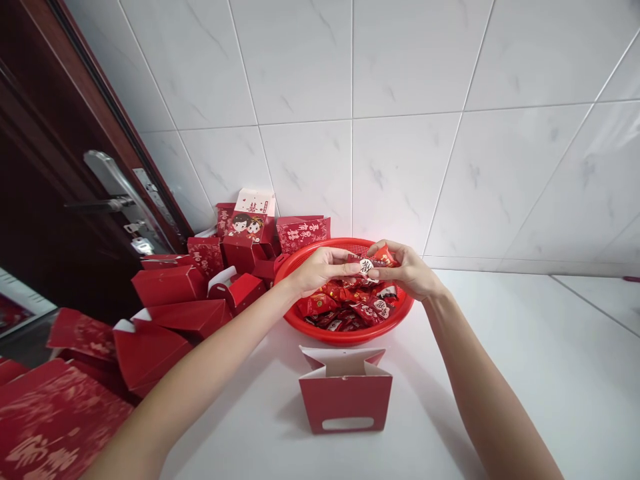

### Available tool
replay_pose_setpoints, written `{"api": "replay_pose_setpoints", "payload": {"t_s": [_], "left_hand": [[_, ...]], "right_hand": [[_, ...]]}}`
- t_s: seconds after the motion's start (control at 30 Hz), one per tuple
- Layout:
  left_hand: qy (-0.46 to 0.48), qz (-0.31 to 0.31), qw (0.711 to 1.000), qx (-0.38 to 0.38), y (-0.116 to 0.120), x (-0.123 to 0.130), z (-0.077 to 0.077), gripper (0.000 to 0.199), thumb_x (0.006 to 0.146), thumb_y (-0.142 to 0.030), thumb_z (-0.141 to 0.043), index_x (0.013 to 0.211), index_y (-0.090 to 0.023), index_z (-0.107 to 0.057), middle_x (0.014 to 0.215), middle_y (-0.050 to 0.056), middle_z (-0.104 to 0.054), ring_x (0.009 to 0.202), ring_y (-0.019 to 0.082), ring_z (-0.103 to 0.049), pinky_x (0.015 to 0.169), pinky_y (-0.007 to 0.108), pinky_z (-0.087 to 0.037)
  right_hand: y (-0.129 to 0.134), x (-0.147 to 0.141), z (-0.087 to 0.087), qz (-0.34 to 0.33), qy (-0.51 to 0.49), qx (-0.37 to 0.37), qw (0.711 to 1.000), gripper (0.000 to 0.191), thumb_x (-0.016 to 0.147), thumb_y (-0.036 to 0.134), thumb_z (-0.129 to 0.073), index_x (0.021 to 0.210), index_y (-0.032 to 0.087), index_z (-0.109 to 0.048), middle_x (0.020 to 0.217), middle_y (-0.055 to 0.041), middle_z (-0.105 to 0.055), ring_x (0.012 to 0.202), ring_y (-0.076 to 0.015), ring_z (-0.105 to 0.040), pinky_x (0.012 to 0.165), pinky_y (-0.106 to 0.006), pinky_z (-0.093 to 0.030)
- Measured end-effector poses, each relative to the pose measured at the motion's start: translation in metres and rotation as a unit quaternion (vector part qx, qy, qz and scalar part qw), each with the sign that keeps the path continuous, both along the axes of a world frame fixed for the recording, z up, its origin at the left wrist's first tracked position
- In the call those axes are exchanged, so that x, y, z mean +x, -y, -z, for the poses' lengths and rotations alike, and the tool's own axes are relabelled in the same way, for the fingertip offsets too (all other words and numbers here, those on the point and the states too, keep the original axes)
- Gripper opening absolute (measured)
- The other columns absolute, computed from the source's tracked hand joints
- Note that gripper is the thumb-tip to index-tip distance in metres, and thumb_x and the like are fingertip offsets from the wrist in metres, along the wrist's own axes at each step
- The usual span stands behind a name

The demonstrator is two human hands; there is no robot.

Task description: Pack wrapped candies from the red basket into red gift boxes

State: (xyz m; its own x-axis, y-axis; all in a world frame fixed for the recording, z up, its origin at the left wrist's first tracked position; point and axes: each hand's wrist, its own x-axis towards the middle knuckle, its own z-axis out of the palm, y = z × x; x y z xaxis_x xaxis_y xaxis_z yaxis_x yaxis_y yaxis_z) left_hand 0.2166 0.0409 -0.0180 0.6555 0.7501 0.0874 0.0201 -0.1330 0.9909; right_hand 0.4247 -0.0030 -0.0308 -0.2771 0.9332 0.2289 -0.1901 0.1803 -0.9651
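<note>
Above a round red plastic basket (345, 337), both hands meet around small wrapped candies. My left hand (327, 268) pinches one end of a dark red wrapped candy (367, 267) with a white round label. My right hand (406, 270) holds its other end, with an orange-red wrapped candy (384, 255) also between its fingers. Below them the basket holds several red packets (370, 312). Nearer to me a red paper box (346, 403) stands upright with its top open and a white oval on its front.
Several red boxes (170, 287) are piled at the left, some printed with characters and cartoon figures. Behind the white table (500, 373) rises a white tiled wall (400, 180). A dark red door with a metal handle (117, 193) is at the upper left.
</note>
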Motion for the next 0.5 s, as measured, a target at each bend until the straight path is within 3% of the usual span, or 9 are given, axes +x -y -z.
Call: {"api": "replay_pose_setpoints", "payload": {"t_s": [0.17, 0.33, 0.5], "left_hand": [[0.024, -0.005, 1.0, -0.014, -0.004, 0.001, -0.001, 0.042, 0.067, -0.046, -0.089, 0.094, -0.015, -0.077, 0.093, 0.006, -0.076, 0.082, 0.016, -0.068, 0.084, 0.033, -0.056], [0.03, -0.03, 0.999, 0.025, -0.006, -0.005, -0.002, 0.039, 0.069, -0.046, -0.087, 0.089, -0.015, -0.077, 0.092, 0.006, -0.075, 0.086, 0.017, -0.068, 0.084, 0.032, -0.055], [-0.008, -0.04, 0.994, 0.097, -0.005, -0.014, -0.002, 0.036, 0.074, -0.047, -0.082, 0.079, -0.014, -0.071, 0.078, 0.002, -0.069, 0.076, 0.015, -0.063, 0.076, 0.029, -0.051]], "right_hand": [[0.0, -0.002, -0.001, 0.028, -0.023, 0.017, 0.999, 0.046, 0.054, 0.03, -0.095, 0.085, 0.019, -0.064, 0.072, 0.0028, -0.066, 0.065, -0.0144, -0.063, 0.065, -0.031, -0.051], [-0.002, -0.002, -0.001, 0.026, -0.029, -0.01, 0.999, 0.039, 0.064, 0.036, -0.091, 0.086, 0.019, -0.065, 0.066, 0.0058, -0.057, 0.055, -0.0075, -0.047, 0.055, -0.026, -0.039], [-0.005, -0.001, -0.001, 0.024, -0.082, -0.056, 0.995, 0.024, 0.072, 0.034, -0.081, 0.078, 0.017, -0.066, 0.08, -0.0016, -0.065, 0.07, -0.012, -0.055, 0.063, -0.027, -0.044]]}}
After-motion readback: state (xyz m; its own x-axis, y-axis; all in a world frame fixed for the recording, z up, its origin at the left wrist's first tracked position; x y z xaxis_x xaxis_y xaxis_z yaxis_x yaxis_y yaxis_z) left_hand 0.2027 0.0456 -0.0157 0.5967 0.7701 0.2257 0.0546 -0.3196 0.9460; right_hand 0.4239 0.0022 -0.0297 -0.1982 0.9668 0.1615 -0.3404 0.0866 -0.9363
